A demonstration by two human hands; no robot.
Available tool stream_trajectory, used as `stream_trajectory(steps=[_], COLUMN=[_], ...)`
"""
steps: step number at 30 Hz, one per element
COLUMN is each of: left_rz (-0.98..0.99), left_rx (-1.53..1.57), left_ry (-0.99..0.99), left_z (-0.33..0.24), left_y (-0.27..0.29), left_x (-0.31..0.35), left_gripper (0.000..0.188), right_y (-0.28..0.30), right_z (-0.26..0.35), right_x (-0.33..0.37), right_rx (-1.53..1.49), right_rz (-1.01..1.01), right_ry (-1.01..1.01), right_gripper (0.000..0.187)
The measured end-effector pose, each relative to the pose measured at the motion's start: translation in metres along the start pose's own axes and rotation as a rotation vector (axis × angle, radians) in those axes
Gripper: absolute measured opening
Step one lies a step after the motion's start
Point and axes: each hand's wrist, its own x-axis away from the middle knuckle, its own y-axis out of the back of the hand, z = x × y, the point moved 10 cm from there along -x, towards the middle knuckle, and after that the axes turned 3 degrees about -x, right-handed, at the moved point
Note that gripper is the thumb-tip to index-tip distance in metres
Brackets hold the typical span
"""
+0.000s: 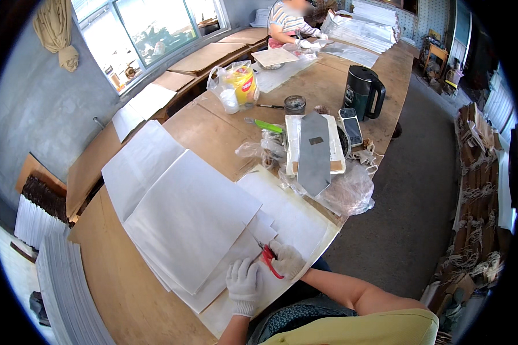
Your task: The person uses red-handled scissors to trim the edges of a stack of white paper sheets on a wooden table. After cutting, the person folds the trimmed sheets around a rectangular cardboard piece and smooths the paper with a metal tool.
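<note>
Passable over the brown tabletop (106, 259) left of the white sheets (190, 224), but blocked beyond the right hand (286, 260) by the grey plate (315, 164), plastic bag (354, 191) and kettle (355, 95).

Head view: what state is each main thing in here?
White paper sheets: overlapping, lying flat
Red-handled scissors: held, blade opening unclear
Left hand: gloved, palm down
Right hand: gloved, gripping the scissors
Kettle: upright
Phone: lying down
Clear bag at table edge: crumpled
Curtain: gathered, knotted
</note>
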Motion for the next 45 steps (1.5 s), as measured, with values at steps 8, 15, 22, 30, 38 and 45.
stream_trajectory(steps=[8, 15, 22, 30, 38, 45], left_rz=[0.01, 0.005, 0.005, 0.014, -0.015, -0.028], left_rx=[0.023, 0.045, 0.031, 0.025, 0.015, 0.004], left_ry=[0.008, 0.014, 0.004, 0.017, 0.017, -0.007], left_z=[0.0, 0.003, 0.003, 0.002, 0.002, -0.001], left_y=[-0.001, -0.003, -0.003, -0.002, -0.001, 0.001], left_x=[-0.001, 0.0, 0.0, 0.0, 0.0, -0.002], left_gripper=[0.021, 0.022, 0.024, 0.022, 0.021, 0.021], right_y=[0.001, 0.002, 0.0, -0.007, -0.004, -0.004], right_z=[0.0, 0.004, -0.001, -0.011, -0.004, -0.007], right_x=[0.0, 0.0, -0.001, 0.0, 0.0, -0.001], right_rx=[-0.005, -0.04, -0.006, -0.057, -0.005, 0.009], right_rz=[-0.009, 0.032, 0.045, 0.031, 0.013, 0.033], right_ry=[0.012, -0.023, -0.029, 0.003, 0.02, 0.008], right_gripper=[0.016, 0.014, 0.016, 0.019, 0.019, 0.02])
